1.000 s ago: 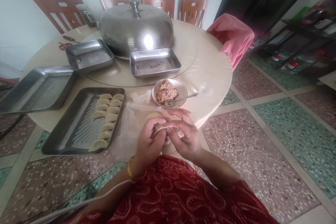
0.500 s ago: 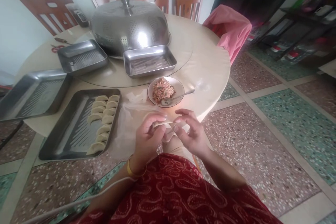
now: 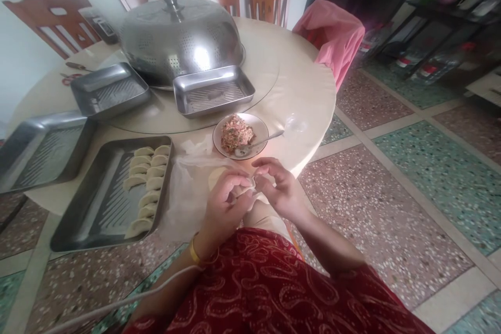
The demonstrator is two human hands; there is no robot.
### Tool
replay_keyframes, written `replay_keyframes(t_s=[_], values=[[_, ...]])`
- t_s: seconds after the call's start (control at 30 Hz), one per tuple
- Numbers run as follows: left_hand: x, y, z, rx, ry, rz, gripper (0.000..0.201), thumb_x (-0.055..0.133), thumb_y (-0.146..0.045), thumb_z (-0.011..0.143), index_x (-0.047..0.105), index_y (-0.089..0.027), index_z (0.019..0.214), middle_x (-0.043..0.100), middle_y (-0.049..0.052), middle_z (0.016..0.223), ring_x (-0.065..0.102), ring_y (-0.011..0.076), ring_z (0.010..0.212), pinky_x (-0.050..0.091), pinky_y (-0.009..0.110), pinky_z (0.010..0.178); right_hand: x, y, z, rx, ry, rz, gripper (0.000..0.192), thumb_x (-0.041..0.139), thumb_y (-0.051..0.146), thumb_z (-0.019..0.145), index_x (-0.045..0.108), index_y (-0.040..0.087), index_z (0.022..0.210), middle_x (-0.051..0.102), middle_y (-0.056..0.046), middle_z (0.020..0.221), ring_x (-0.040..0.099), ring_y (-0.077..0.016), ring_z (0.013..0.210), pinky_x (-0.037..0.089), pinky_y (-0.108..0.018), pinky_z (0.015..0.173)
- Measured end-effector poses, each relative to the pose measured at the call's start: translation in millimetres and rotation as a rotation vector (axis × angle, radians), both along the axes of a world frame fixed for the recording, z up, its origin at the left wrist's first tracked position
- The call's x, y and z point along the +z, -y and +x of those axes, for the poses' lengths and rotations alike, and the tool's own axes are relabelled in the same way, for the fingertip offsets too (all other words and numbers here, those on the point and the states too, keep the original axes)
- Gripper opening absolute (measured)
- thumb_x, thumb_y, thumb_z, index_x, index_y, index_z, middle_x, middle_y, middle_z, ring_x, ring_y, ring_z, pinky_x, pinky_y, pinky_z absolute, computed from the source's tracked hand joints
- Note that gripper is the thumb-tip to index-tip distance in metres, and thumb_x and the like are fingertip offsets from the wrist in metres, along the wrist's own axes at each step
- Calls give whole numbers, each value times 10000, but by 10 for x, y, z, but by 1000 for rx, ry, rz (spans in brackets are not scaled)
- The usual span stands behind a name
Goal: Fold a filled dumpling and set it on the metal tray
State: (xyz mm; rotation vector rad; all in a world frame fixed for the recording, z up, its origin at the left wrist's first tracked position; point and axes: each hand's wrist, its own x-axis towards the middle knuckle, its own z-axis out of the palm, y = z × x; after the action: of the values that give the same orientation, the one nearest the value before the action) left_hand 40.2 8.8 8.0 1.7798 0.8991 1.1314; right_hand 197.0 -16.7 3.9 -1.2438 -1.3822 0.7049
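Between my two hands is a pale dumpling (image 3: pixel 252 183), its edge pinched at the fingertips and most of it hidden by fingers. My left hand (image 3: pixel 227 201) is closed round its left side. My right hand (image 3: pixel 278 189) pinches its right end with thumb and forefinger. Just beyond them stands a plate (image 3: pixel 263 128) of minced filling (image 3: pixel 236 134), with a metal spoon (image 3: pixel 260 143) resting in it. To the left, a large metal tray (image 3: pixel 88 214) holds two rows of folded dumplings (image 3: pixel 150 198). Near my left fingers a round wrapper (image 3: pixel 214 176) lies on thin plastic (image 3: pixel 186 188).
Three more metal trays (image 3: pixel 213 96) sit on the round table (image 3: pixel 305 78), one overhanging at left. Behind them is a big perforated steel dome (image 3: pixel 180 36). Red-handled scissors (image 3: pixel 70 79) lie at far left. Wooden chairs (image 3: pixel 270 0) and a chair with pink cloth (image 3: pixel 332 31) ring the table.
My hands have drawn closer together, and the dumpling's edge is now bunched between the fingertips. The view has shifted slightly, so the table's contents appear further left.
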Motion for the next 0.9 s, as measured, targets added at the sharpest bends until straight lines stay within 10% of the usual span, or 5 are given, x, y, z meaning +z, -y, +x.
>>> replay_keyframes(t_s=[0.33,0.9], values=[[110,45,23,0,137,-269,102,649,-248,805,570,-185,816,631,11,907,534,42,513,475,169,470,-19,45,-44,-29,237,308,119,551,262,926,668,253,901,650,-67,1024,611,-256,1051,557,-464,823],[53,50,6,37,106,-206,81,645,-233,797,585,-203,843,642,46,1035,564,94,644,479,214,522,54,90,-16,-78,156,158,144,623,108,783,619,247,823,675,-43,1052,649,-235,1010,565,-441,835]])
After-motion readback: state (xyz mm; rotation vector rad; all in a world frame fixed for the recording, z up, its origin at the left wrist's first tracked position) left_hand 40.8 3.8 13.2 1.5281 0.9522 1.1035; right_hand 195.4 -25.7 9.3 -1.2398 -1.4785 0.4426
